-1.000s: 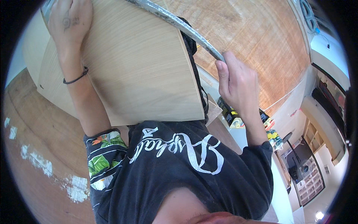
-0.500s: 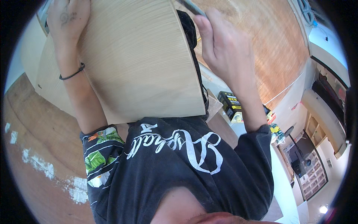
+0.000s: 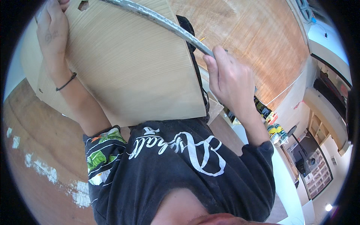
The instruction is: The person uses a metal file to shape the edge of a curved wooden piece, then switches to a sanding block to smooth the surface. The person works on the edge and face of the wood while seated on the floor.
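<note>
A pale wood-grain board [image 3: 138, 75] lies in front of my body, with a small dark hole near its far left part. My right hand [image 3: 232, 78] is closed round the near end of a long, narrow grey metal bar [image 3: 157, 18] with a worn surface. The bar slants across the board toward the upper left and leaves the picture at the top. My left hand [image 3: 54, 32] is closed at the board's far left edge, its fingertips partly cut off by the picture's rim. Black fabric [image 3: 187, 28] shows beyond the board's right edge.
A large brown wooden panel [image 3: 258, 41] spreads out at the far right, with a pencil [image 3: 203, 38] on it. Dark and yellow packages [image 3: 264, 108] sit by my right forearm. Brown wood with white smears [image 3: 41, 168] lies at left. A fan [image 3: 310, 162] stands farther right.
The metal bar has swung into view across the board. My right hand has moved slightly down and nearer. My left hand has shifted left and nearer, and the hole in the board now shows.
</note>
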Demonstrator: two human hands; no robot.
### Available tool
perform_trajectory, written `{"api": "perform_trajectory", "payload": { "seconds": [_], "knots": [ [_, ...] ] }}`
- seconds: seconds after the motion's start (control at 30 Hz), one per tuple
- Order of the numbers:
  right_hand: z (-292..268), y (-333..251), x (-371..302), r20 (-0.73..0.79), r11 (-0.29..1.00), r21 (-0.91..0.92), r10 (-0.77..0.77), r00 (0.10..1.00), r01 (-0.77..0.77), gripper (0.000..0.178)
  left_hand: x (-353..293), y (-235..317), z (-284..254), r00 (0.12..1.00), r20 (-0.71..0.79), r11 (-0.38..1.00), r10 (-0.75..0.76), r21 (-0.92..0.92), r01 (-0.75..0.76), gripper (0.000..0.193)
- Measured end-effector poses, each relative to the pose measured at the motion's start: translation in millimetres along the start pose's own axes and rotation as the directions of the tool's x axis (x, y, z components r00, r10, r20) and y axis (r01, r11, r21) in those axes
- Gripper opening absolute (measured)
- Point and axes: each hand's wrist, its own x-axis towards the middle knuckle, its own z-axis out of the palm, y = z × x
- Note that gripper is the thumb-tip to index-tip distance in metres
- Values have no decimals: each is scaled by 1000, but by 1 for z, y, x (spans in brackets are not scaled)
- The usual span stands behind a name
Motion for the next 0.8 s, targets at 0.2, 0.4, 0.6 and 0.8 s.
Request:
{"api": "perform_trajectory", "payload": {
  "seconds": [0.2,0.4,0.6,0.8],
  "knots": [
    [2,7,4,-167,992,-44,-124,978,118,32,-9,2,9,986,-165,994,-20,105,38,43],
    [5,9,0,-129,997,-35,-79,988,75,30,-10,3,7,984,-178,993,-33,105,52,43],
    [8,8,1,-168,995,1,-100,981,102,32,-11,4,9,981,-191,1000,-14,-19,10,44],
    [8,6,11,-191,990,27,-132,973,139,33,-12,5,6,982,-186,999,20,53,-10,41]
  ]
}}
